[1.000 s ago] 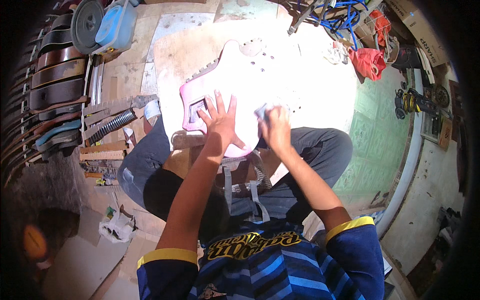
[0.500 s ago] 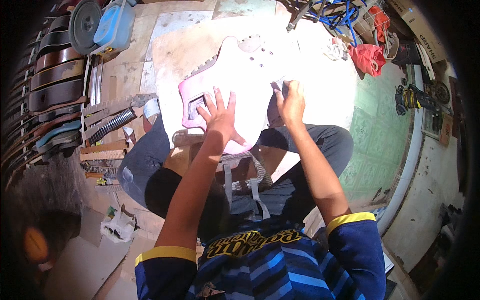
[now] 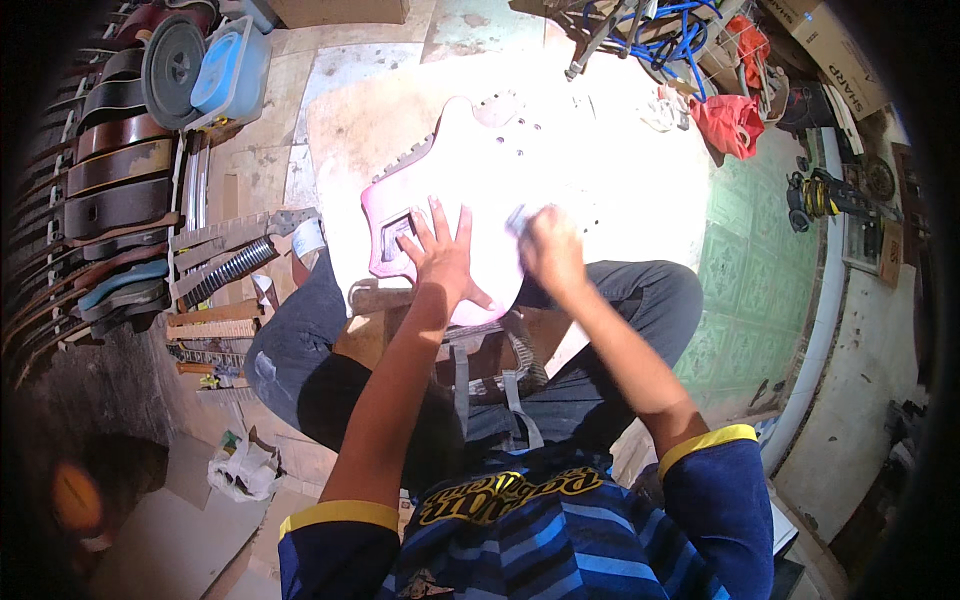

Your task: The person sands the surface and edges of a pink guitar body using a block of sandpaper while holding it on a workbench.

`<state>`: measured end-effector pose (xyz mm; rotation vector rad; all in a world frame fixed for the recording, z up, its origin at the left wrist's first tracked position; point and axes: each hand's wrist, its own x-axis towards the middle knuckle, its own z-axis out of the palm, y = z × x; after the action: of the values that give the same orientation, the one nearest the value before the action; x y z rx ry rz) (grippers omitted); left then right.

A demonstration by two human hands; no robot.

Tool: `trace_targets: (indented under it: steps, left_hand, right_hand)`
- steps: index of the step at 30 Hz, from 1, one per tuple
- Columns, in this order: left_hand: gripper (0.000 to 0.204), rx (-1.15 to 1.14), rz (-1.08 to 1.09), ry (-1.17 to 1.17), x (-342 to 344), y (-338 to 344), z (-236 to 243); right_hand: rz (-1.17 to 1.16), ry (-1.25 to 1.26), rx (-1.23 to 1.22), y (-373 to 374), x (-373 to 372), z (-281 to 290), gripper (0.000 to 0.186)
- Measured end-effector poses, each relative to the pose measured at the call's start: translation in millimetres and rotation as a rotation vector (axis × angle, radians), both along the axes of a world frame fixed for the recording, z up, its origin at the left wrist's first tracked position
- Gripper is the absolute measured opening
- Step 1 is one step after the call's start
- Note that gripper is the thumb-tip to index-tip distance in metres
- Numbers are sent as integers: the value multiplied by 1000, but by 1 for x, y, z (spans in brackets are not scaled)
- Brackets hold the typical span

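A pink electric guitar body [image 3: 458, 160], washed out by glare, lies flat on a pale board [image 3: 340, 130] across my lap. It has an open cavity at its left and several dark holes toward the top. My left hand [image 3: 442, 255] lies on its lower left, fingers spread over the cavity's edge and thumb out to the right. My right hand [image 3: 552, 243], fingers bent, grips a small grey-blue pad [image 3: 517, 220] against the body's right part; the pad is partly hidden and blown out by light.
Stacked guitar bodies [image 3: 120, 190], guitar necks [image 3: 205, 325] and a clear tub [image 3: 228, 75] are at left. Blue coiled cable [image 3: 685, 40], a red bag [image 3: 728, 125] and a box [image 3: 830, 60] lie at upper right. A black and yellow wheeled item [image 3: 815, 200] stands at right.
My right hand rose toward the upper right half a second ago and is now lower and further left again with the pad. My left hand stays spread on the body. The view has shifted slightly.
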<state>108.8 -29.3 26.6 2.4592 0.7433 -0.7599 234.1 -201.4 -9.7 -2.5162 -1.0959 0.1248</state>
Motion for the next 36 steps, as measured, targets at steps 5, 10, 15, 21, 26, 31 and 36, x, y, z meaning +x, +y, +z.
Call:
trace_targets:
  steps: [5,10,15,21,26,31,36]
  left_hand:
    - [179,-24,-25,10,0,-2,2]
    - [179,-13,-40,44,0,2,2]
    - [178,-13,-62,33,-2,1,3]
    - [176,-12,-60,29,1,2,6]
    - [177,-20,-73,71,4,5,7]
    - [178,0,-63,-4,-4,2,3]
    - [177,-10,-119,116,0,2,12]
  right_hand:
    - [-209,-71,10,5,14,-10,29]
    - [104,71,44,-15,-19,5,35]
    - [33,112,-48,-23,-35,-7,36]
    - [6,47,93,2,1,11,31]
    - [270,219,118,-46,-66,19,35]
    - [106,60,224,12,-7,21,33]
    - [314,226,69,-47,-67,22,32]
